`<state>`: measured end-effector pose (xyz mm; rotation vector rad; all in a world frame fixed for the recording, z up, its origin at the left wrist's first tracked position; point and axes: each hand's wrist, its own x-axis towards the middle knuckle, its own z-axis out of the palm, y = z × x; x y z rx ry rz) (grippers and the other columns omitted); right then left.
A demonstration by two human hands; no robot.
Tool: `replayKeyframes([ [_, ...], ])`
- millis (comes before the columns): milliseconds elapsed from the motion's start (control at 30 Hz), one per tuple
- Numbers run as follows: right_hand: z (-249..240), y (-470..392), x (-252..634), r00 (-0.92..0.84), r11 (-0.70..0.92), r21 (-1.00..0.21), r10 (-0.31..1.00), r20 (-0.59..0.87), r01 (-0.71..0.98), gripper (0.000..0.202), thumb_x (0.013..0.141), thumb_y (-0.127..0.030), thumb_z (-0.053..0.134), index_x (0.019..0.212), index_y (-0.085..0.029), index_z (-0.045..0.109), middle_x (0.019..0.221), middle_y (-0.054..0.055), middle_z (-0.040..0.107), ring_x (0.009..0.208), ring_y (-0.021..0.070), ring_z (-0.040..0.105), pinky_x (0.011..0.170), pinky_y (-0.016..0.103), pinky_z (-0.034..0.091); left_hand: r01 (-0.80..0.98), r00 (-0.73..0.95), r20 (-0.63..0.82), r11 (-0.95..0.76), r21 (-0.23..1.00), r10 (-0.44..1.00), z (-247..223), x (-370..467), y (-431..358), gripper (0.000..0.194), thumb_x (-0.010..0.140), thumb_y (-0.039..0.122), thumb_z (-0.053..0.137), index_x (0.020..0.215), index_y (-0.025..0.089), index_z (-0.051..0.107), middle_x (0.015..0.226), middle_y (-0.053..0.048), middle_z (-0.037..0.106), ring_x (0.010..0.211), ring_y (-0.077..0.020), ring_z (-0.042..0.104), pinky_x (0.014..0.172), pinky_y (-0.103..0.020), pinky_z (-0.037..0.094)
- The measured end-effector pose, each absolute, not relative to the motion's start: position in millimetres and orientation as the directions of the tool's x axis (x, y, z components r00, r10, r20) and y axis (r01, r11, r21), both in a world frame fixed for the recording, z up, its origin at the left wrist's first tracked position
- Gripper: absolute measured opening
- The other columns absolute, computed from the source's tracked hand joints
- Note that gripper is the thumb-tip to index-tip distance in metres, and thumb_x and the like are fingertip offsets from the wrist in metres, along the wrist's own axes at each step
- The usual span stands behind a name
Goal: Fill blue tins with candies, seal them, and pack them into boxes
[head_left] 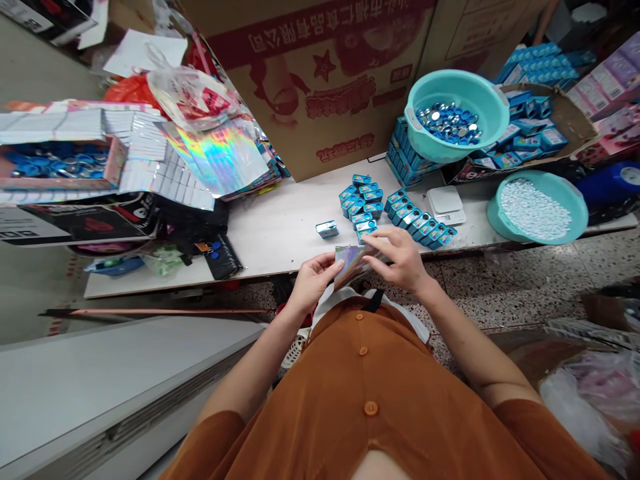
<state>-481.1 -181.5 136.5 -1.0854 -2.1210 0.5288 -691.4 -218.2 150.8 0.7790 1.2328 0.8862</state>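
Observation:
My left hand (316, 283) is closed on a shiny, rainbow-silver foil piece (349, 256), thumb on top, at the table's front edge. Over the foil's right side reaches my right hand (400, 261), its fingers apart; whether a fingertip touches the foil I cannot tell. Just beyond the hands stands a single small blue box (327, 229). A cluster of similar blue boxes (354, 203) stands behind it, and a slanting row of blue boxes (417, 221) lies to the right. The lower part of the foil is partly hidden by my fingers.
A white scale (446, 204) sits right of the row. Turquoise basins hold blue-and-silver round pieces (450, 125) and white pellets (535, 208). A large cardboard carton (320, 87) stands behind. Foil sheets (225, 157) and a tray of blue pieces (113, 167) are left.

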Motion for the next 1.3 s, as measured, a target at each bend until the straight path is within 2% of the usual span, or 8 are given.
replayKeyframes([
  [200,124,-192,-502,-0.41,0.588,-0.589,0.809,0.421,0.554,0.03,0.091,-0.03,0.054,0.119,-0.025,0.064,0.108,0.008,0.065,0.102,0.0226,0.056,0.093,0.04,0.044,-0.16,0.069,-0.438,0.443,0.882,0.896,147,-688,-221,0.038,0.066,0.042,0.078,0.093,0.015,0.073,0.093,-0.006,0.074,0.081,-0.0179,0.065,0.08,-0.031,0.05],
  [567,110,-215,-498,-0.27,0.46,-0.731,0.888,0.372,0.505,0.023,0.088,-0.026,0.059,0.11,-0.025,0.067,0.105,0.005,0.07,0.099,0.019,0.062,0.09,0.036,0.048,-0.11,0.15,-0.516,0.533,0.839,0.843,138,-685,-226,0.035,0.067,0.044,0.076,0.09,0.018,0.074,0.09,-0.004,0.073,0.076,-0.0149,0.064,0.075,-0.027,0.049],
  [733,104,-224,-477,-0.307,0.333,-0.823,0.929,0.205,0.46,0.048,0.08,-0.032,0.069,0.127,-0.025,0.057,0.107,0.005,0.07,0.098,0.0194,0.063,0.089,0.035,0.048,0.049,0.244,-0.495,0.499,0.865,0.834,136,-682,-227,0.031,0.072,0.045,0.072,0.086,0.017,0.074,0.086,-0.004,0.073,0.074,-0.0162,0.064,0.072,-0.027,0.049],
  [867,96,-233,-463,-0.392,0.264,-0.847,0.917,0.073,0.461,0.016,0.081,-0.033,0.068,0.092,-0.022,0.072,0.087,0.003,0.073,0.082,0.0175,0.065,0.079,0.03,0.047,0.173,0.353,-0.459,0.425,0.889,0.816,131,-674,-222,0.032,0.078,0.045,0.065,0.089,0.016,0.073,0.089,-0.005,0.073,0.079,-0.0183,0.065,0.077,-0.029,0.049],
  [933,91,-238,-461,-0.371,0.2,-0.864,0.929,0.017,0.462,0.015,0.083,-0.032,0.066,0.075,-0.02,0.072,0.075,0.002,0.072,0.072,0.0153,0.064,0.071,0.027,0.044,0.232,0.403,-0.415,0.347,0.909,0.816,119,-674,-216,0.034,0.082,0.046,0.059,0.096,0.017,0.072,0.094,-0.006,0.073,0.086,-0.0194,0.065,0.081,-0.03,0.049],
  [1033,84,-243,-459,-0.294,0.122,-0.862,0.955,-0.033,0.492,0.015,0.084,-0.031,0.064,0.076,-0.02,0.072,0.074,0.001,0.072,0.07,0.0145,0.062,0.069,0.025,0.041,0.394,0.365,-0.265,0.11,0.913,0.893,84,-686,-196,0.034,0.086,0.044,0.054,0.106,0.02,0.068,0.107,-0.007,0.069,0.1,-0.0215,0.062,0.09,-0.034,0.047],
  [1167,74,-246,-454,-0.206,0.052,-0.803,0.975,-0.089,0.594,0.019,0.086,-0.031,0.06,0.075,-0.02,0.07,0.072,0.001,0.07,0.069,0.0143,0.061,0.069,0.025,0.039,0.782,0.229,-0.066,-0.143,0.607,0.971,19,-728,-150,0.037,0.082,0.038,0.06,0.113,0.018,0.062,0.118,-0.013,0.062,0.117,-0.0289,0.051,0.103,-0.043,0.038],
  [1300,71,-248,-448,-0.128,-0.026,-0.725,0.979,-0.157,0.688,0.023,0.089,-0.032,0.054,0.074,-0.02,0.067,0.076,0.003,0.07,0.073,0.0162,0.062,0.071,0.026,0.039,0.941,0.208,-0.104,-0.17,0.291,0.973,-31,-756,-94,0.065,0.075,0.033,0.069,0.132,0.014,0.045,0.139,-0.018,0.045,0.133,-0.0352,0.034,0.107,-0.047,0.031],
])
